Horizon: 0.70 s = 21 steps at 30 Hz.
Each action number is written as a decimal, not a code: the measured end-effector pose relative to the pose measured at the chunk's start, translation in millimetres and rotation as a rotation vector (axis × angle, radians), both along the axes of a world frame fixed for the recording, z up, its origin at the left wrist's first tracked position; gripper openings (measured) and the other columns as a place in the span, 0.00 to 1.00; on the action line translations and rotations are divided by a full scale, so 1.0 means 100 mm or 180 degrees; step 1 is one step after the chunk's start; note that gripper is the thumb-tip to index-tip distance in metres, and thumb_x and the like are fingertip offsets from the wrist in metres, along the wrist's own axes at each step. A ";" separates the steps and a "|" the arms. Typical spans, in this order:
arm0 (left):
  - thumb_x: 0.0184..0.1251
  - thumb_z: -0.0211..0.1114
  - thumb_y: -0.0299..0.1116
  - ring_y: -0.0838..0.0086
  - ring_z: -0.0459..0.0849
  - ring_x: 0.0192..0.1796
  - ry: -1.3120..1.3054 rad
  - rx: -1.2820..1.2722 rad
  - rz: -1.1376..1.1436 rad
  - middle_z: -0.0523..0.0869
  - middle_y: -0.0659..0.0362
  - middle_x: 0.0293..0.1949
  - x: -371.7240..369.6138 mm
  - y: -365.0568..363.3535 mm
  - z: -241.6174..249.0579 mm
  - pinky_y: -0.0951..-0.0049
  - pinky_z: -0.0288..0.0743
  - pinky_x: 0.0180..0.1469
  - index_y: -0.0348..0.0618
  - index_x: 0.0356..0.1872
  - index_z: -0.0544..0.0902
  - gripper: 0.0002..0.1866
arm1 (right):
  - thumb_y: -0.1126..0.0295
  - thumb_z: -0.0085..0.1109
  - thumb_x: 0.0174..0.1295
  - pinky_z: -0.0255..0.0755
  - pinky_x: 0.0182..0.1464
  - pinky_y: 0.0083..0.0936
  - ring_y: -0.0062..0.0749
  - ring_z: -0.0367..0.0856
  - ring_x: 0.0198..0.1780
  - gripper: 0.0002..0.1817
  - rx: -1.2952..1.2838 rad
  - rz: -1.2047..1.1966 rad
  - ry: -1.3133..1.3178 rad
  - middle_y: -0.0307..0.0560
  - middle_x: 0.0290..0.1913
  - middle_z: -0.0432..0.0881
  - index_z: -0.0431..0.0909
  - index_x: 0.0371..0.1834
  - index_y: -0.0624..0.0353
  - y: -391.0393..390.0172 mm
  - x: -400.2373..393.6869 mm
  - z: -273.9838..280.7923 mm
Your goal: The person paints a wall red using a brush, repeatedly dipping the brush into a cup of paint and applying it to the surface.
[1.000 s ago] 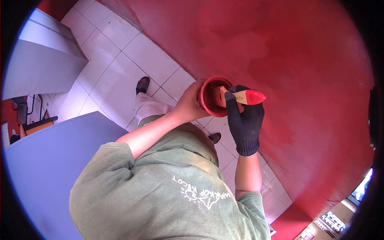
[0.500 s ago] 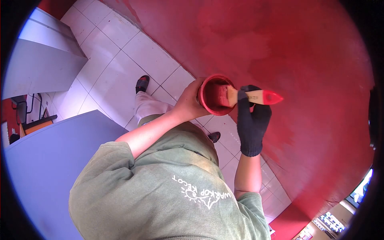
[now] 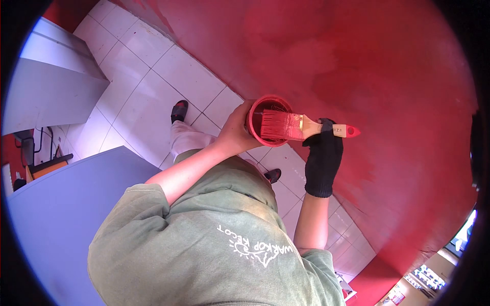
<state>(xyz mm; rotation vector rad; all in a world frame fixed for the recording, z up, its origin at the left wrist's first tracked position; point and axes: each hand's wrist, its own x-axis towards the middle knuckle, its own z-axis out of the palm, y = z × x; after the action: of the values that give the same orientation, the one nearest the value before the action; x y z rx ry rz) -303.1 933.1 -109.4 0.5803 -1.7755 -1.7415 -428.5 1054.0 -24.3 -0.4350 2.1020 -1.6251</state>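
Note:
My bare left hand (image 3: 236, 131) is wrapped round the side of a red paint pot (image 3: 258, 137), holding it in front of me. Inside the pot some dark red paint shows, though the brush hides part of it. In my right hand (image 3: 324, 155), which wears a black knitted glove, I grip a paintbrush (image 3: 310, 127) by its pale wooden handle with a red tip. The brush lies across the mouth of the pot, its bristles coated red and pointing left over the opening.
A red wall (image 3: 388, 102) with patchy paint rises at the right. White floor tiles (image 3: 153, 97) run along its foot. To the left stand a blue-grey tabletop (image 3: 81, 204) and a grey cabinet (image 3: 56, 92). A lit screen (image 3: 464, 232) shows at the far right.
The paintbrush has come up out of the pot and turned flat, so its whole bristle head now shows over the rim. My left hand still holds the pot in nearly the same place.

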 end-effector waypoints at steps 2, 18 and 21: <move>0.37 0.81 0.34 0.69 0.78 0.53 -0.0002 0.0011 -0.0003 0.79 0.53 0.50 -0.01 -0.01 -0.01 0.70 0.71 0.55 0.37 0.55 0.70 0.40 | 0.60 0.48 0.67 0.66 0.31 0.19 0.23 0.73 0.28 0.17 -0.0023 0.0090 0.0037 0.42 0.28 0.74 0.72 0.43 0.66 0.02 -0.01 -0.05; 0.38 0.80 0.34 0.69 0.78 0.54 0.0047 0.0049 0.0181 0.79 0.54 0.50 0.02 -0.10 -0.13 0.69 0.71 0.55 0.39 0.55 0.71 0.38 | 0.67 0.50 0.67 0.78 0.48 0.33 0.33 0.76 0.46 0.17 -0.1486 -0.0288 -0.0454 0.51 0.48 0.69 0.63 0.53 0.68 -0.05 -0.25 -0.17; 0.37 0.80 0.35 0.69 0.79 0.52 0.0074 0.0010 0.0354 0.80 0.54 0.48 0.06 -0.13 -0.19 0.70 0.72 0.53 0.39 0.52 0.72 0.37 | 0.69 0.54 0.65 0.73 0.50 0.31 0.30 0.75 0.48 0.16 -0.1485 -0.0399 0.0241 0.46 0.46 0.72 0.67 0.51 0.65 -0.21 -0.38 -0.34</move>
<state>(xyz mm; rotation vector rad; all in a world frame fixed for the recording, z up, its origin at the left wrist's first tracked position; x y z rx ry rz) -297.2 919.8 -128.1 0.6451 -1.6923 -1.6692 -466.3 1032.6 -57.9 -0.5248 1.8192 -2.2120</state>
